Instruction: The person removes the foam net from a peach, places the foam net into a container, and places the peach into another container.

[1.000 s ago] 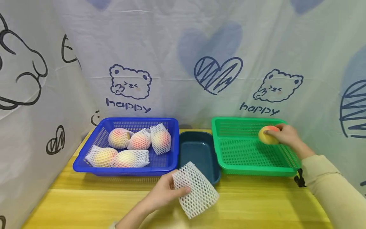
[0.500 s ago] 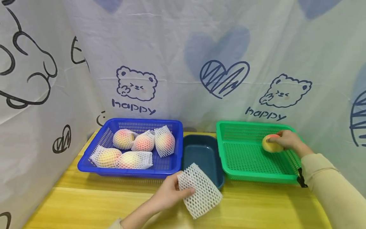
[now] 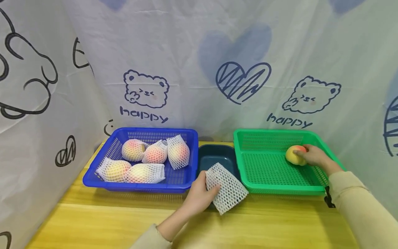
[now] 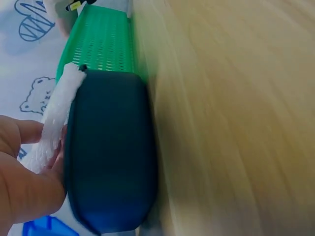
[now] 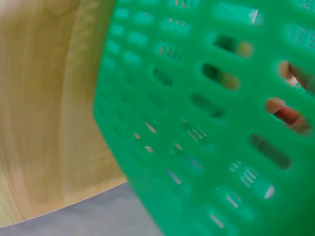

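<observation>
My left hand [image 3: 199, 197] pinches a flat white foam net sleeve [image 3: 227, 188] by its left side, thumb on top. The sleeve hangs over the near end of a dark teal tub [image 3: 216, 149] and hides part of it. In the left wrist view the sleeve [image 4: 58, 113] appears edge-on beside the tub's outer wall [image 4: 113, 157]. Inside the green basket [image 3: 283, 188], towards its right side, my right hand [image 3: 316, 158] grips a bare yellow-red peach [image 3: 293, 155]. The basket's slotted wall [image 5: 162, 98] covers most of the right wrist view, with fingers partly visible through the slots.
On the left stands a blue basket [image 3: 140, 187] with several peaches in white net sleeves, such as this peach [image 3: 178, 152]. The tub sits between the two baskets. A printed cloth [image 3: 192, 114] hangs behind the wooden table [image 3: 102, 221].
My left hand has moved forward and slightly right with the sleeve, over the tub. My right hand, still gripping the peach, has sunk slightly lower in the green basket.
</observation>
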Motion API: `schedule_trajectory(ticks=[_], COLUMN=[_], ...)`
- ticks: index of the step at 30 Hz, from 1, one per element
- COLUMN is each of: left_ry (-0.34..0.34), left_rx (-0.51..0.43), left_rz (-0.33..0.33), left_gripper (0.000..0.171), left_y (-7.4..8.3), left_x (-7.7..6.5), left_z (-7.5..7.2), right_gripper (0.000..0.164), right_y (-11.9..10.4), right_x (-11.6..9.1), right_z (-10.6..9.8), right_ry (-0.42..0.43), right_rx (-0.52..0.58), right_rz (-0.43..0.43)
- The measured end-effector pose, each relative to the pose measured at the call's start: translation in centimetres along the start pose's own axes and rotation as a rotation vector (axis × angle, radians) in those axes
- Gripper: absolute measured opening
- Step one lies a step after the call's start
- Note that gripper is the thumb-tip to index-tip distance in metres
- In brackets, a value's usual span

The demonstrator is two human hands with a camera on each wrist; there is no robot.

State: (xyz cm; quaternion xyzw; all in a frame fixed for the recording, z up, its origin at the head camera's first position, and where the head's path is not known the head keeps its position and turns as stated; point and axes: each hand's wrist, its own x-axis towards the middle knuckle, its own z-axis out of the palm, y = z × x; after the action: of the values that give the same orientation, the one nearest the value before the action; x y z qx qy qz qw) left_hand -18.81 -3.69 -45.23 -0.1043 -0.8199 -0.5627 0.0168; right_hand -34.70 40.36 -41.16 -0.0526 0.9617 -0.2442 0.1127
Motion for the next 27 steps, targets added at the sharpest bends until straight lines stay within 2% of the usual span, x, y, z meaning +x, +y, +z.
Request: schedule_trajectory(ticks=[4, 11, 16, 19, 25, 27], left_ry=[0.018, -0.054, -0.042, -0.039, -0.076, -0.077], left_rx=[0.098, 0.33, 0.394, 0.434, 0.682, 0.708], left_rz=[-0.025, -0.07, -0.06, -0.032, 0.144, 0.162], left_gripper=[0.044, 0.068, 0.073, 0.071, 0.039, 0.036], left_y=[0.0, -0.3, -0.7, -0.8, -1.1, -1.2], left_x=[1.1, 2.6, 3.3, 3.5, 4.0, 4.2], left_z=[0.6, 1.4, 2.0, 2.2, 2.1, 2.1], right_gripper=[0.084, 0.084, 0.081, 0.082, 0.082, 0.081], right_y=[0.5, 1.3, 1.6, 1.6, 1.8, 1.8], right_x=[-0.2, -0.3, -0.4, -0.4, -0.3, -0.1], right_z=[0.3, 1.3, 1.7, 1.9, 2.1, 2.2], right_ry=[0.025, 0.081, 0.104, 0.105, 0.113, 0.119], right_rx=[0.018, 0.062, 0.05, 0.055, 0.066, 0.065], right_rz=[-0.008, -0.02, -0.051, -0.058, -0.084, -0.096])
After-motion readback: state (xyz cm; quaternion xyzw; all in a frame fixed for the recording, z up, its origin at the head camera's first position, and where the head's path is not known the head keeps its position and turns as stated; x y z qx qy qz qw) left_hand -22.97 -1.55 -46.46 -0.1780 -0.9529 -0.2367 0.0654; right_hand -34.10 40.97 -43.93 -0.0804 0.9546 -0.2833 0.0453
